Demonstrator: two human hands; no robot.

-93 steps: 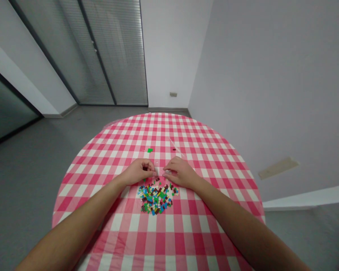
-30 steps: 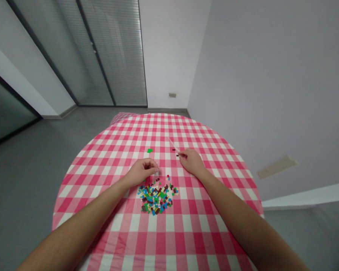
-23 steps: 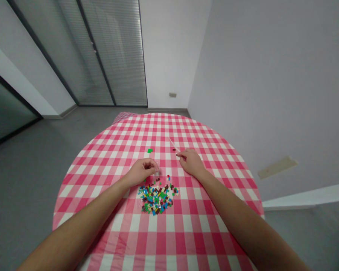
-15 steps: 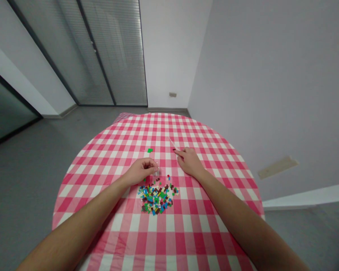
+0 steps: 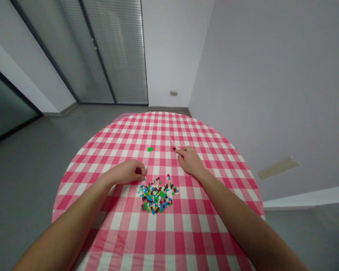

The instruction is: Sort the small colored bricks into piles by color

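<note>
Left of centre over the checked cloth, my left hand (image 5: 131, 171) has its fingers curled together. A small whitish, see-through piece (image 5: 146, 169) shows at their tips; its kind is too blurred to tell. Just below that hand lies a loose pile of small building bricks (image 5: 156, 197) in green, blue, brown, white and yellow. Further right, my right hand (image 5: 190, 162) rests on the table, index finger forward, with a dark brown brick (image 5: 174, 149) at the fingertip. Beside it runs a thin pale strip (image 5: 173, 141). A flat green brick (image 5: 150, 149) lies between and beyond the hands.
The round table (image 5: 164, 226) wears a red and white checked cloth. A small red, white and blue brick (image 5: 168, 176) sits above the pile with a few stray bricks. A grey wall (image 5: 265, 94) stands close on the right; glass doors (image 5: 115, 52) are beyond the table.
My left hand has moved left, away from the middle, with the see-through piece still at its fingertips. My right hand and the dark brown brick have stayed in place.
</note>
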